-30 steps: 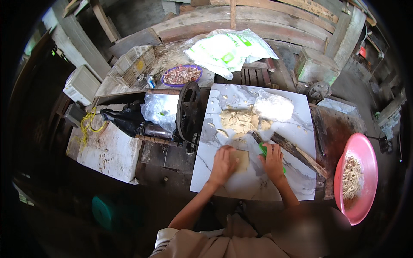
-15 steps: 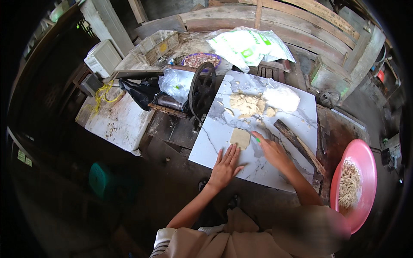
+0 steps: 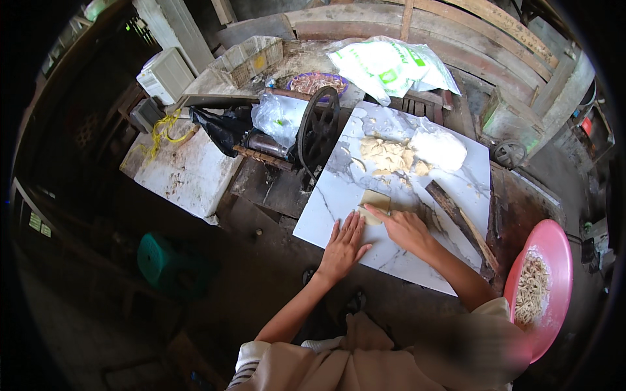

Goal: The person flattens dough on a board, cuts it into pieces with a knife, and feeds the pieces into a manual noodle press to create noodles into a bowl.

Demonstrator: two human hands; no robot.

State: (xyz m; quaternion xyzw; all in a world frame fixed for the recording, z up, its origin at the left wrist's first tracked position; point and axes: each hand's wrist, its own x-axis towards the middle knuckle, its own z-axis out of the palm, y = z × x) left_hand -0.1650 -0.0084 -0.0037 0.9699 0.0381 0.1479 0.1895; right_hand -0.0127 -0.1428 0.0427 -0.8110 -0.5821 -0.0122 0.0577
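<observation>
A flat, roughly square piece of dough (image 3: 376,199) lies on the marble-patterned board (image 3: 319,221) before me. My left hand (image 3: 344,249) rests flat at its near left edge, fingers stretched out. Over the dough, my right hand (image 3: 405,229) is closed around a small knife, with the index finger pointing along it. The blade lies across the middle of the dough, and the handle is hidden by my fingers. Farther back on the board sit a torn heap of dough (image 3: 385,155) and a white plastic-wrapped lump (image 3: 438,148).
A dark wooden strip (image 3: 450,205) lies along the board's right side. Beyond the right edge stands a pink basin (image 3: 559,280) holding dough strips. A machine with a black wheel (image 3: 318,130) adjoins the left edge. White-and-green sacks (image 3: 385,65) lie behind.
My right hand has moved left and nearer, bringing the knife from the dough's right edge across its middle. My left hand stays flat by the dough. The whole view has shifted slightly.
</observation>
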